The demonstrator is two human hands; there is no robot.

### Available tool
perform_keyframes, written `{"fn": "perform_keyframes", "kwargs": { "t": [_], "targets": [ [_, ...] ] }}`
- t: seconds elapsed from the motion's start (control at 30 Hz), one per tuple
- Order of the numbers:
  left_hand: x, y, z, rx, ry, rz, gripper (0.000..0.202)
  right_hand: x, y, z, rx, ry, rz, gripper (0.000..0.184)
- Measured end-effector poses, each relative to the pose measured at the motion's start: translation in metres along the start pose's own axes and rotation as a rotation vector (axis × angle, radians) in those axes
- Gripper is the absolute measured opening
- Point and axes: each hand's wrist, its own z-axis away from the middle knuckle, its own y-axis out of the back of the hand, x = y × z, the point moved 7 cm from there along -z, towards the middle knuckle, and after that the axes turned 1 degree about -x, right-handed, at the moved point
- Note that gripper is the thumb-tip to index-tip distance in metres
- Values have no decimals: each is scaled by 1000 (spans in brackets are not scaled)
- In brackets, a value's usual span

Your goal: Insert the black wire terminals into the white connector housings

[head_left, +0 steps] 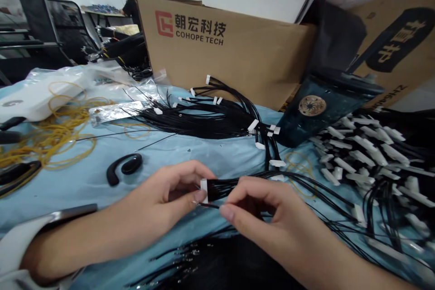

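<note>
A white connector (204, 189) with several black wires running out of its right side is pinched between the thumb and fingers of my left hand (173, 195). My right hand (258, 208) grips a single black wire (210, 205) between thumb and forefinger. The wire's bare metal tip points left and lies close to the lower end of the connector; whether it touches cannot be made out. From the connector, the wire bundle (222, 186) passes behind my right fingers. Loose black wires with metal tips (190, 253) lie below my hands.
Behind my hands lies a pile of black wires (197, 120) with white connectors. At right are a dark blue tumbler (306, 118) and a heap of white connectors (363, 149). A cardboard box (220, 63), yellow rubber bands (64, 131) and a black earpiece (131, 164) surround the blue cloth. A person sits far back.
</note>
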Motion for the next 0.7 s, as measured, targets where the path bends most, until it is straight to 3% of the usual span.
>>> {"fn": "perform_keyframes", "kwargs": {
  "t": [0.2,0.7],
  "targets": [
    [-2,3,-2,52,25,72,19,2,14,-2,40,-79,79,19],
    [2,0,2,29,8,32,16,7,13,-4,-19,-138,58,19]
  ]
}}
